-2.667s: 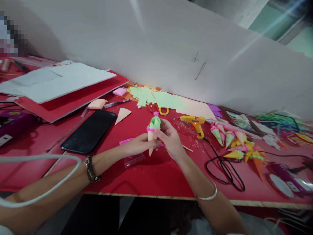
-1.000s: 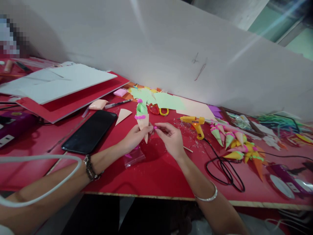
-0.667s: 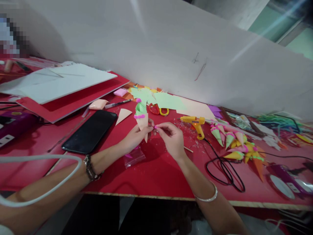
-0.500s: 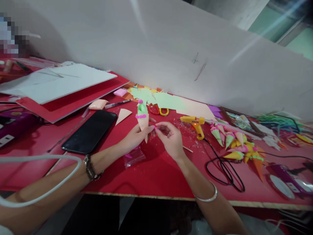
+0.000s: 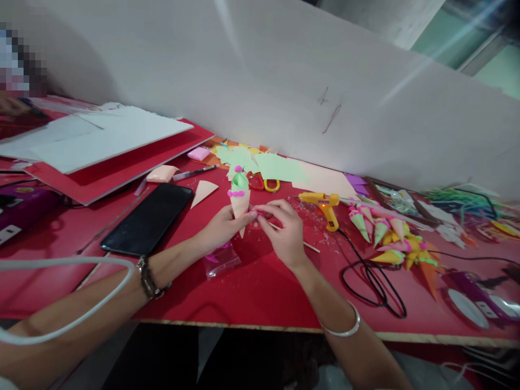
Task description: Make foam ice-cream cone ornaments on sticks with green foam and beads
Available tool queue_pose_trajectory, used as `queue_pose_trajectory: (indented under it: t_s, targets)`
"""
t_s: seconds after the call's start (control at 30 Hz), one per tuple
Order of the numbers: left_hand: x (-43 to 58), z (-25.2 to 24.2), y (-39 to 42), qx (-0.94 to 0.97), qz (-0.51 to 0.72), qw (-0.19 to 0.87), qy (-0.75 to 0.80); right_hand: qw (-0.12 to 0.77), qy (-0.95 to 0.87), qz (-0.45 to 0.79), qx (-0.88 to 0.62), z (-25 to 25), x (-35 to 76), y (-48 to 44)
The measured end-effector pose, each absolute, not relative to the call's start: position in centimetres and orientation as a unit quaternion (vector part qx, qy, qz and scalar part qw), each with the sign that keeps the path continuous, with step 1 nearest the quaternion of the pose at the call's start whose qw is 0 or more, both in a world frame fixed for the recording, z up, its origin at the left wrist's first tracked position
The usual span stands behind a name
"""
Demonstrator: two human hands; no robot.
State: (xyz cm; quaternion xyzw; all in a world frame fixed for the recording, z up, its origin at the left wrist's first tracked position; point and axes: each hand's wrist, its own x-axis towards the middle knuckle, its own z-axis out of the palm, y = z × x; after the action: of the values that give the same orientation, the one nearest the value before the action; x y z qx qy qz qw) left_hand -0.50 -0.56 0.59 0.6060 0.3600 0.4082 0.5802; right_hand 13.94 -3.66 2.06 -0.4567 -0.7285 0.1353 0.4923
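My left hand [image 5: 221,226] pinches a small paper cone [image 5: 239,201], peach below with a green top and pink dots, and holds it upright over the red table [image 5: 260,287]. Just right of the cone, my right hand [image 5: 282,230] has its thumb and forefinger pressed together on a tiny pink piece [image 5: 260,213] near the cone's side. A small clear plastic bag [image 5: 221,261] with pink bits lies on the table under my left wrist.
A black phone [image 5: 148,218] lies to the left, beside a loose peach triangle [image 5: 203,190]. Scissors [image 5: 264,183] and green paper sheets [image 5: 268,165] are behind. A yellow glue gun [image 5: 325,206] with black cord [image 5: 371,281] and several finished cones [image 5: 390,238] sit right. White boards [image 5: 97,135] lie far left.
The cone was held low between both hands, then my left hand raised it upright. My right hand let go of it and now pinches a small pink piece beside it.
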Motion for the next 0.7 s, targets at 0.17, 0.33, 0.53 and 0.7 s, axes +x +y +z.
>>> queue_pose_trajectory:
  t_s: [0.17, 0.33, 0.53, 0.7]
  targets:
    - [-0.6, 0.55, -0.53, 0.578, 0.417, 0.6, 0.363, 0.481, -0.749, 0.084, -0.448, 2.04, 14.1, -3.6]
    - [-0.59, 0.36, -0.39, 0.537, 0.429, 0.644, 0.337, 0.485, -0.755, 0.059, -0.438, 1.93, 14.06, -3.72]
    - [-0.56, -0.21, -0.21, 0.494, 0.422, 0.686, 0.327, 0.464, -0.776, 0.064, -0.422, 2.08, 14.3, -3.57]
    - [-0.61, -0.22, -0.29, 0.489, 0.42, 0.691, 0.328, 0.465, -0.782, 0.046, -0.413, 1.85, 14.47, -3.53]
